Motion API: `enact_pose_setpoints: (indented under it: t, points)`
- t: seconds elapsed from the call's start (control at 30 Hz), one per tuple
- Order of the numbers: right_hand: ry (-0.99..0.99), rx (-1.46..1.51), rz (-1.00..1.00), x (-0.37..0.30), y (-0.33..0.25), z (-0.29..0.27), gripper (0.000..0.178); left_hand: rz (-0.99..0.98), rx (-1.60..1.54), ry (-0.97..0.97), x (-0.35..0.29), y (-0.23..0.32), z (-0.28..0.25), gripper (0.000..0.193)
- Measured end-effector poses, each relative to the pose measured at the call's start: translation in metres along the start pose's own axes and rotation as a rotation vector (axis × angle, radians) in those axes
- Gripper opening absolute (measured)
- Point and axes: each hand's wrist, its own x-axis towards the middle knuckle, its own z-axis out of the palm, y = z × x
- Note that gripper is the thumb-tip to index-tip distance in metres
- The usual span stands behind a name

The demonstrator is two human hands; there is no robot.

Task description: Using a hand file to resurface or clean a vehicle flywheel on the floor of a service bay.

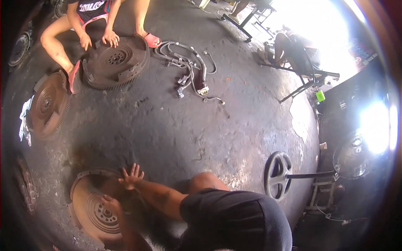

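Note:
A round brown flywheel (79, 196), with a ring of bolt holes at its middle, lies on the floor at the lower left. My left hand (111, 205) is over its face beside the bolt holes. Its fingers look bunched and slightly blurred, and anything under them is hidden. My right hand (132, 178) has its fingers spread at the flywheel's far right rim and holds nothing visible. My right forearm crosses in front of my bent knee (205, 180). Shadow darkens the flywheel's right side.
Across the floor, another person's hands (110, 38) touch a toothed flywheel (113, 79). Another flywheel (48, 104) leans left of it, near a white cloth (25, 121). A wiring harness (192, 69) lies beyond. A steering wheel (270, 175) and a folding chair (301, 77) stand right.

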Motion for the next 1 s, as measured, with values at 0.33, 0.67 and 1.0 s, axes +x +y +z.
enact_pose_setpoints:
  t: [0.33, 0.67, 1.0]
  points:
    - [-0.051, 0.039, -0.018, 0.003, -0.009, 0.004, 0.077, 0.070, 0.102, -0.117, 0.034, -0.029, -0.015, 0.050]
    - [-0.007, 0.027, 0.021, 0.005, 0.004, -0.001, 0.077, -0.394, -0.125, -0.163, 0.056, 0.042, 0.001, 0.049]
    - [-0.004, 0.041, -0.028, 0.006, -0.001, 0.004, 0.077, -0.938, -0.749, -0.377, 0.061, 0.070, 0.012, 0.052]
